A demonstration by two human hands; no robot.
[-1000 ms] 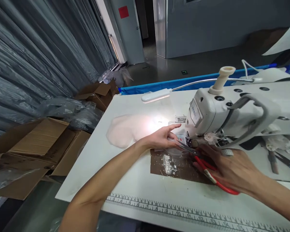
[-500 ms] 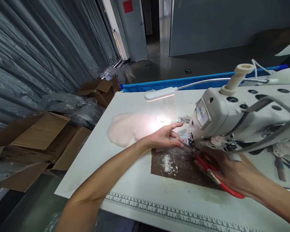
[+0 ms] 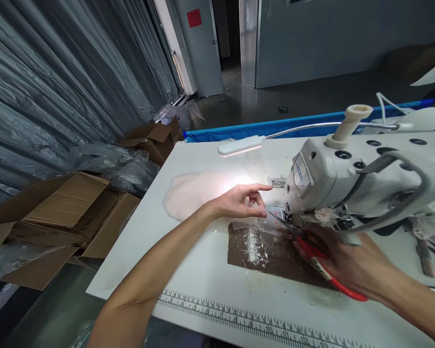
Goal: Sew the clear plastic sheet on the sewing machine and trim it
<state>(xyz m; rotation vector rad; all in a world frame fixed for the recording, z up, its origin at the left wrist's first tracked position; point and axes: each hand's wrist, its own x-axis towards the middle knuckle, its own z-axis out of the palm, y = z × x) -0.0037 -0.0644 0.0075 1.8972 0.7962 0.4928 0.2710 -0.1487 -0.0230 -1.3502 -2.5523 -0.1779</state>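
Scissors point(image 3: 313, 253) gripped in right hand point(image 3: 351, 263) — left hand point(image 3: 241, 203) has lifted off the plastic (fingers loosely curled, empty) at 9 o'clock.

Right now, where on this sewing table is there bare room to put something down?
Bare white tabletop lies between the ruler strip and the brown patch, left of it too. It's crowded beside the sewing machine, where the left hand, right hand and red scissors meet.

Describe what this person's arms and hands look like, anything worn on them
Both arms are bare to the edge of the picture: no sleeves, gloves, watch or bracelets show. The left hand and right hand carry no visible rings. The forearms are slim and free of markings.
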